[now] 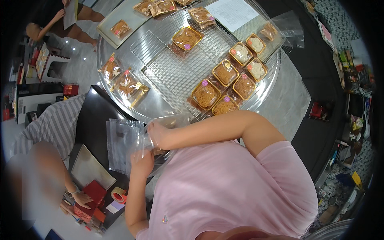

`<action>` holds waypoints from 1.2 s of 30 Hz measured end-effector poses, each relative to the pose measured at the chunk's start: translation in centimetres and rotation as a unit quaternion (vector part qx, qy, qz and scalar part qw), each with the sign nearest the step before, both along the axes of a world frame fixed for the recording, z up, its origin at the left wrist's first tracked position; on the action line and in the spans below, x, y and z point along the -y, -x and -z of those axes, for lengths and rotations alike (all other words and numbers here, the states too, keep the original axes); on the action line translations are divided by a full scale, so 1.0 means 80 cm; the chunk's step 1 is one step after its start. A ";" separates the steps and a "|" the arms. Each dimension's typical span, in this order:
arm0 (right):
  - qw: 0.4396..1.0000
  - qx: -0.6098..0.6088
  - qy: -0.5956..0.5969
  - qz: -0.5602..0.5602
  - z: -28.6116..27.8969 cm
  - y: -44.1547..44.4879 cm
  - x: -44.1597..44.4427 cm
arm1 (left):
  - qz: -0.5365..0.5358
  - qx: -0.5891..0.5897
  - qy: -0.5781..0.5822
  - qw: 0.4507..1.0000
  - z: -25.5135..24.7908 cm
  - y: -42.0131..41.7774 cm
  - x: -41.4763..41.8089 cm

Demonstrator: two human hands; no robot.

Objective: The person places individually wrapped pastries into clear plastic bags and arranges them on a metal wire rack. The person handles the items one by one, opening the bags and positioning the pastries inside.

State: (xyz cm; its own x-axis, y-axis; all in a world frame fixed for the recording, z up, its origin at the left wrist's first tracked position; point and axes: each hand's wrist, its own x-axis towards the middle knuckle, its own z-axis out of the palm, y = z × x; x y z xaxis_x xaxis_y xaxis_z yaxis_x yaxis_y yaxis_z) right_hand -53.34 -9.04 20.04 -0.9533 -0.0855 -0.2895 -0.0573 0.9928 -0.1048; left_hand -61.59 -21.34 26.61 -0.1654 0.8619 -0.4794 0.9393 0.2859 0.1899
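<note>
Close to my chest, both hands are on a clear plastic bag (177,121). My left hand (142,163) grips it from the lower left, with film over the fingers. My right hand (159,135) reaches across from the right; its curled fingers hold the bag and show partly through the film. Something brown and gold shows dimly in the bag between my hands and is partly hidden by them. Beside my left hand, a stack of flat clear plastic bags (120,147) lies on the black table (91,120).
A round metal table (162,102) holds a wire rack (156,45) with several wrapped pastries in gold trays (206,94), a paper sheet (232,13) and a tray (120,40). At lower left, another person's hand (82,199) rests on a red box (94,190) near tape (118,195).
</note>
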 end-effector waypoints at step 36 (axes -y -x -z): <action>0.981 -0.058 0.156 0.099 0.020 0.043 -0.124 | -0.107 0.008 -0.012 0.994 -0.068 0.036 -0.041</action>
